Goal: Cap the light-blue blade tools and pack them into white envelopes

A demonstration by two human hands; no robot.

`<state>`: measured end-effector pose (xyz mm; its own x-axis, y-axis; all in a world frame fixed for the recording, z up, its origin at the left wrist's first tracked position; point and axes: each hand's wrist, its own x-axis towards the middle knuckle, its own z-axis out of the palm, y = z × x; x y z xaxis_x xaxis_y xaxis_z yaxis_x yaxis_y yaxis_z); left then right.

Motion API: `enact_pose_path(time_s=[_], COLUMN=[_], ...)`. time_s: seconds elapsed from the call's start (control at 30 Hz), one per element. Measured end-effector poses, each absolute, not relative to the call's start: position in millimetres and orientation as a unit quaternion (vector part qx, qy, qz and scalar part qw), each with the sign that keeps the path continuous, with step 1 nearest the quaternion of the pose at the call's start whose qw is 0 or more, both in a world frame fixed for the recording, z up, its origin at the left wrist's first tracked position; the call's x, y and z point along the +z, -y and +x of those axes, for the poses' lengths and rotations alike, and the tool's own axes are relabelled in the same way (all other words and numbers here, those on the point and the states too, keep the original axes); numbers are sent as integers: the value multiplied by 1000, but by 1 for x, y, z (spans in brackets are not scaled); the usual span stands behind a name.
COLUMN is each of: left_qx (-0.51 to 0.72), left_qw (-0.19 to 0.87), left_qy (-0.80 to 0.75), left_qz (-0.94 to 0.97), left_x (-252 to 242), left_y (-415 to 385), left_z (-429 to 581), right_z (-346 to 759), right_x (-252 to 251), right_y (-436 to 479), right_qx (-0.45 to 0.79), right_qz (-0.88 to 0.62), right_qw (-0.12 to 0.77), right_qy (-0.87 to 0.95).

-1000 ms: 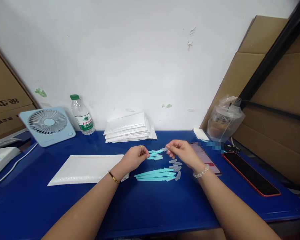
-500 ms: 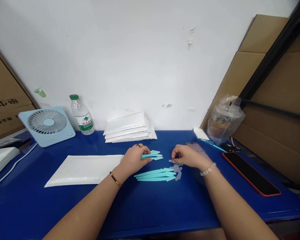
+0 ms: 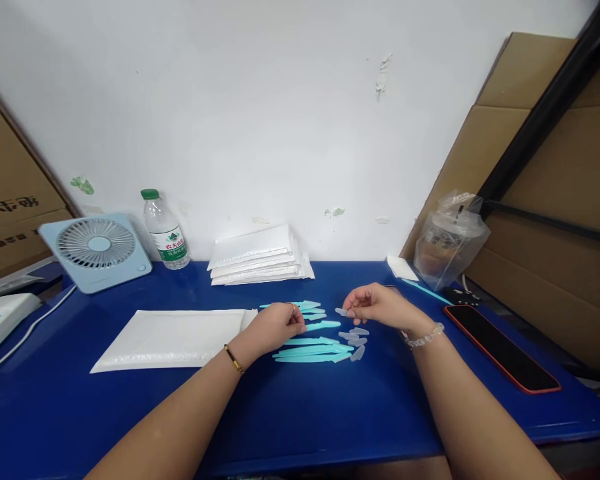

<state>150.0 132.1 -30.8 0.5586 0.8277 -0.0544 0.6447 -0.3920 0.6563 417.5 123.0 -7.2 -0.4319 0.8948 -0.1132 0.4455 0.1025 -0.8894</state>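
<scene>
My left hand (image 3: 276, 327) is closed in a pinch on a teal plastic stick (image 3: 323, 325), lifted just above the blue table (image 3: 300, 413). My right hand (image 3: 377, 305) pinches a small clear cap (image 3: 341, 311) a short way from that stick's tip. Several more teal sticks (image 3: 313, 351) lie in a row in front of my hands, and others (image 3: 307, 308) lie behind them. Several loose clear caps (image 3: 356, 337) sit under my right hand.
A white padded mailer (image 3: 173, 338) lies flat at the left; a stack of mailers (image 3: 257, 257) leans at the wall. A fan (image 3: 96, 250), water bottle (image 3: 165, 230), bagged drink cup (image 3: 447, 243) and a red-cased phone (image 3: 503, 347) ring the table. Cardboard stands on both sides.
My left hand put the earlier stick down on the far pile and now holds another one. My right hand dipped to the loose caps and has come up with one.
</scene>
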Motion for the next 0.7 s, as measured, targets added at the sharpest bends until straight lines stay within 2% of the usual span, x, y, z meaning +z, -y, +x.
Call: enact_pose_path(time_s=[0.13, 0.7], left_qx=[174, 172], left_qw=[321, 323], left_qy=[-465, -456], left_qz=[806, 811], left_x=[-34, -30], left_y=[-140, -137], left_z=[143, 145], right_z=[415, 391], right_x=[-3, -5], right_y=[-120, -114], right_qx=[477, 469], right_qz=[-466, -467], right_qw=[240, 270], right_qy=[706, 699])
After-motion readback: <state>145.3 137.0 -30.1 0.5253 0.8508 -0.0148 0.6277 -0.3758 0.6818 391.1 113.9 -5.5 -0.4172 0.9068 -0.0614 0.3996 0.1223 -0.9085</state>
